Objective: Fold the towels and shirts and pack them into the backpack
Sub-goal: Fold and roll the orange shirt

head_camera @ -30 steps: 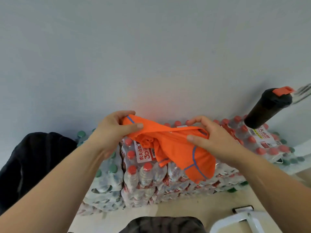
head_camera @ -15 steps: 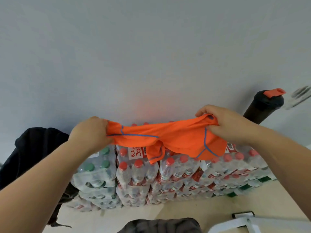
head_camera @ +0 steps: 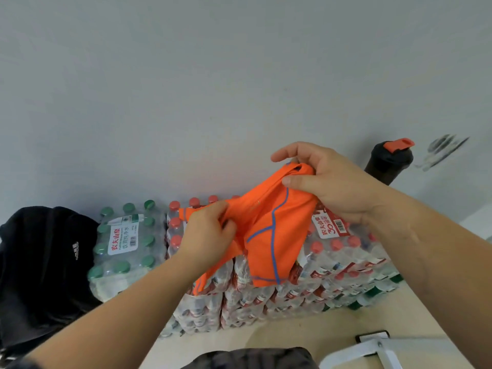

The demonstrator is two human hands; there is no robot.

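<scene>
The orange shirt (head_camera: 269, 235) hangs in mid-air in front of the stacked water-bottle packs (head_camera: 266, 296), held by 2 hands. The right hand (head_camera: 330, 182) pinches its upper corner between thumb and fingers, index finger lifted free; the left hand (head_camera: 210, 235) is bunched tight around cloth lower down and to the left. The shirt's long axis therefore slants from upper right to lower left, its loose end dangling below. Evening it out probably falls to the lower left hand.
</scene>
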